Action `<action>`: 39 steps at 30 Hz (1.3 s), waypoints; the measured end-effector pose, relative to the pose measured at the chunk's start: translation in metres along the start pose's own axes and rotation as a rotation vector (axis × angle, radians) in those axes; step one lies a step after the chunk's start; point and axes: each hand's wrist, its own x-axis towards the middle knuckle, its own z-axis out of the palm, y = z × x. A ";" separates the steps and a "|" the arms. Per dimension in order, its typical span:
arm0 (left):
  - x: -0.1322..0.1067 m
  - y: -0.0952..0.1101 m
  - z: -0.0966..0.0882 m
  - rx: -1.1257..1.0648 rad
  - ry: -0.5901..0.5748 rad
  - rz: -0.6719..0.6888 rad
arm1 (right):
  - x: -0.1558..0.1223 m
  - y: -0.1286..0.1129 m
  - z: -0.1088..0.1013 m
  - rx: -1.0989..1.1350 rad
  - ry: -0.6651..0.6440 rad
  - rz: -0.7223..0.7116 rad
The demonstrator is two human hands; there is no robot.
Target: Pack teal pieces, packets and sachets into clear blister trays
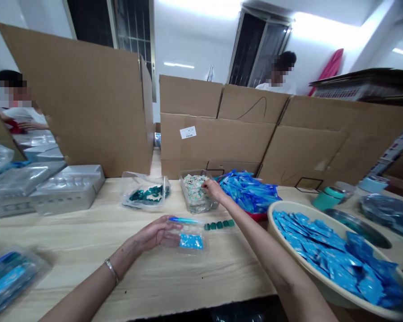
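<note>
My left hand rests on the wooden table, its fingers curled on the edge of a clear plastic tray that holds a blue sachet and a blue pen-like stick. A row of small green pieces lies just right of the tray. My right hand reaches forward into a clear tub of small pale pieces, fingertips pinched together at its rim. What they pinch is too small to make out.
A red tray heaped with blue sticks sits behind my right arm. A beige bowl of blue sachets fills the right. A bag of green pieces, stacked clear trays and upright cardboard boxes stand beyond. Other people work behind the boxes.
</note>
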 end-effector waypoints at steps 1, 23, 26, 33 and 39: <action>0.000 -0.002 -0.003 0.001 0.013 0.009 | 0.008 0.004 0.002 -0.010 -0.004 0.012; 0.007 -0.007 -0.016 -0.045 0.043 -0.001 | 0.074 -0.008 0.045 -0.201 -0.072 0.291; 0.007 -0.007 -0.015 -0.049 0.052 -0.009 | 0.073 -0.013 0.052 -0.191 -0.065 0.299; 0.008 -0.007 -0.014 -0.070 0.062 -0.009 | 0.077 0.005 0.047 -0.029 -0.071 0.332; 0.008 -0.007 -0.015 -0.078 0.062 -0.019 | 0.077 0.023 0.045 0.126 -0.082 0.325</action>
